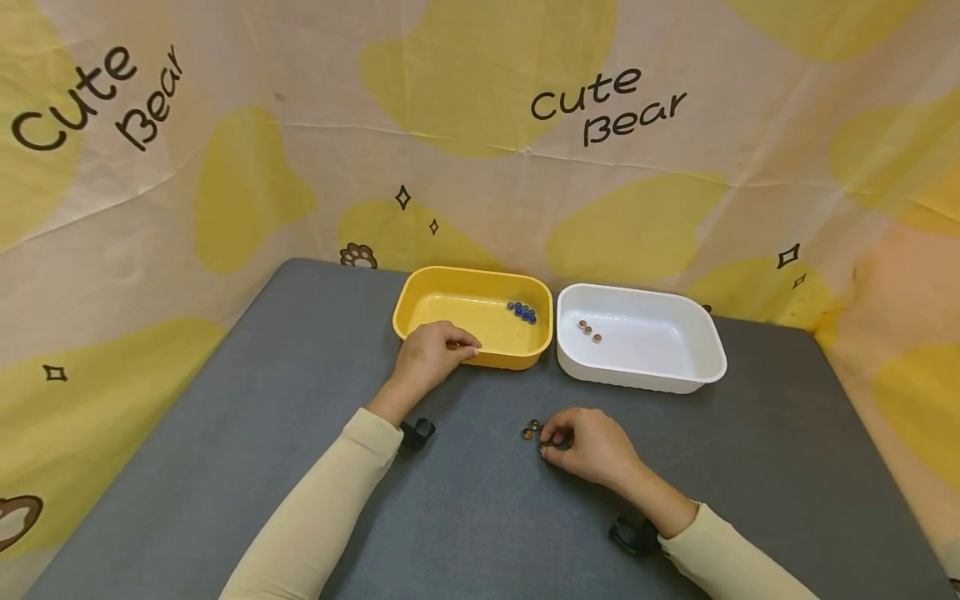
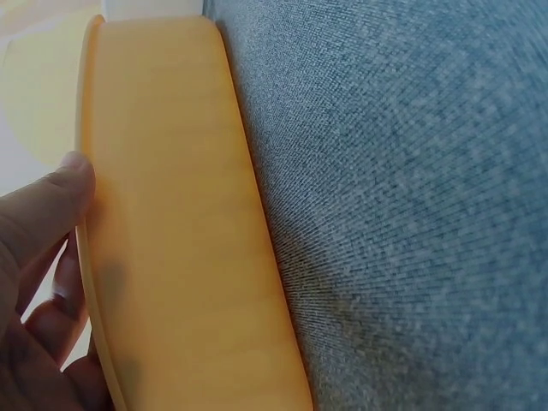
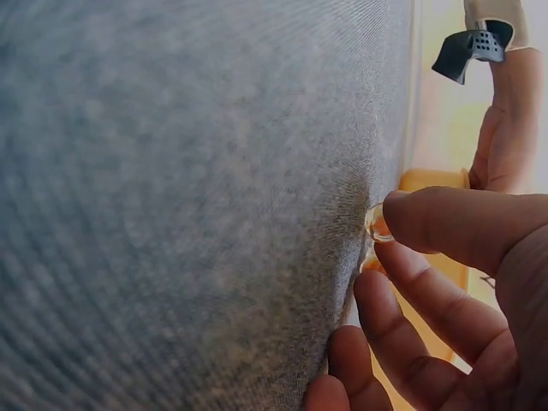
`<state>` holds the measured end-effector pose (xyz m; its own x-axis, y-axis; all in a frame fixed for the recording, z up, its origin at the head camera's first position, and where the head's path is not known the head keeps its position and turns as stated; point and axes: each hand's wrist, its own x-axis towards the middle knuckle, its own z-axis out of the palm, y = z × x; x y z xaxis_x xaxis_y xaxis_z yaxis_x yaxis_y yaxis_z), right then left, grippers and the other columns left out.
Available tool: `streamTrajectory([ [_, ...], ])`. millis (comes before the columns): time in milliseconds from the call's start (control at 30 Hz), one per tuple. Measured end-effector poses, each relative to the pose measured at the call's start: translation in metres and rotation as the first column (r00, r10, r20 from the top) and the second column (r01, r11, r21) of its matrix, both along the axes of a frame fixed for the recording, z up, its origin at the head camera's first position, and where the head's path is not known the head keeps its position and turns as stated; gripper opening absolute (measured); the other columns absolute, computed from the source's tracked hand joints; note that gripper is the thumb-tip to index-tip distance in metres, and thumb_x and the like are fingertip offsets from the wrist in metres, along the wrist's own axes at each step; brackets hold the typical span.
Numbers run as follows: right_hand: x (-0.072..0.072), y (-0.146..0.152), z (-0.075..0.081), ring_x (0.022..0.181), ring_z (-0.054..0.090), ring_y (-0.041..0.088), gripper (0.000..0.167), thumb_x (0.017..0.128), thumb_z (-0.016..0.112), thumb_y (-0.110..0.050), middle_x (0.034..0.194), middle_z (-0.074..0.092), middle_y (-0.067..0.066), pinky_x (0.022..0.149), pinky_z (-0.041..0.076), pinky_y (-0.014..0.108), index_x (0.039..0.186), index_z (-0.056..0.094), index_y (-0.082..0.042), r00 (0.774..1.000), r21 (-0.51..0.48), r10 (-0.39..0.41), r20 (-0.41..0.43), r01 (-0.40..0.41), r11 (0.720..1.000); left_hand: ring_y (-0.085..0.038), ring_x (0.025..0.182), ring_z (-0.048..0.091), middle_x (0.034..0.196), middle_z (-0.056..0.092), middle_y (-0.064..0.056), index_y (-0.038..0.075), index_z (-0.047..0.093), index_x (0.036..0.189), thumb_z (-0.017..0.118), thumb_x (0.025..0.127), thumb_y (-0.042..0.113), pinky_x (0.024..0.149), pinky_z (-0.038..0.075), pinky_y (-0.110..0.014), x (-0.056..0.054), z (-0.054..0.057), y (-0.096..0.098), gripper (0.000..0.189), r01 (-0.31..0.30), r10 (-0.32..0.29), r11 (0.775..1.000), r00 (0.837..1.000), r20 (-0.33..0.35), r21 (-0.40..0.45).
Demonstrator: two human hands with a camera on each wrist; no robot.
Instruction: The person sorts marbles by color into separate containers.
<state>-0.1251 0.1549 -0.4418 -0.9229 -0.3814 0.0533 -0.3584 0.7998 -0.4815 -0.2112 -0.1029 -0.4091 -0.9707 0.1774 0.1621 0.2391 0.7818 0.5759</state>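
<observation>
My left hand [image 1: 435, 354] is at the front rim of the yellow bin [image 1: 450, 312]. In the left wrist view its thumb [image 2: 75, 180] lies against the rim, with the other fingers curled behind the bin wall [image 2: 171, 205]. Several blue marbles [image 1: 522, 312] lie inside that bin, at its right. On the table, my right hand [image 1: 592, 446] pinches a clear glass marble with orange in it [image 3: 377, 224], thumb against it. Another marble [image 3: 370, 262] shows close by its fingers. Loose marbles [image 1: 527, 433] sit just left of those fingertips in the head view.
To the right of the yellow bin stands a white bin [image 1: 645, 333], holding 3 orange-brown marbles [image 1: 588, 330]. Both bins stand at the back of the grey table [image 1: 480, 517], before a patterned cloth [image 1: 480, 167]. Dark straps [image 1: 636, 537] are at both wrists.
</observation>
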Motion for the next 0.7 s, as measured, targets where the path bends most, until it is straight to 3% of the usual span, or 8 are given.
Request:
streamTrajectory([
  [367, 0.0, 0.0, 0.003, 0.062, 0.048, -0.002, 0.011, 0.073, 0.079, -0.02, 0.07, 0.059, -0.014, 0.058, 0.04, 0.019, 0.076, 0.07, -0.025, 1.0, -0.026, 0.021, 0.018, -0.021, 0.999, -0.011, 0.081, 0.063, 0.091, 0.071, 0.006, 0.023, 0.079, 0.091, 0.075, 0.084, 0.032, 0.076, 0.05, -0.031, 0.0, 0.0, 0.0, 0.012, -0.003, 0.003, 1.0, 1.0, 0.015, -0.001],
  [700, -0.006, 0.006, 0.018, 0.062, 0.051, 0.002, 0.008, 0.076, 0.077, -0.017, 0.071, 0.061, -0.012, 0.056, 0.042, 0.02, 0.079, 0.072, -0.022, 0.998, -0.119, 0.008, 0.055, -0.001, 0.993, -0.012, 0.081, 0.063, 0.091, 0.071, 0.006, 0.023, 0.079, 0.092, 0.074, 0.084, 0.032, 0.075, 0.05, -0.031, -0.001, 0.0, 0.0, 0.013, -0.005, 0.005, 1.0, 1.0, 0.018, -0.001],
])
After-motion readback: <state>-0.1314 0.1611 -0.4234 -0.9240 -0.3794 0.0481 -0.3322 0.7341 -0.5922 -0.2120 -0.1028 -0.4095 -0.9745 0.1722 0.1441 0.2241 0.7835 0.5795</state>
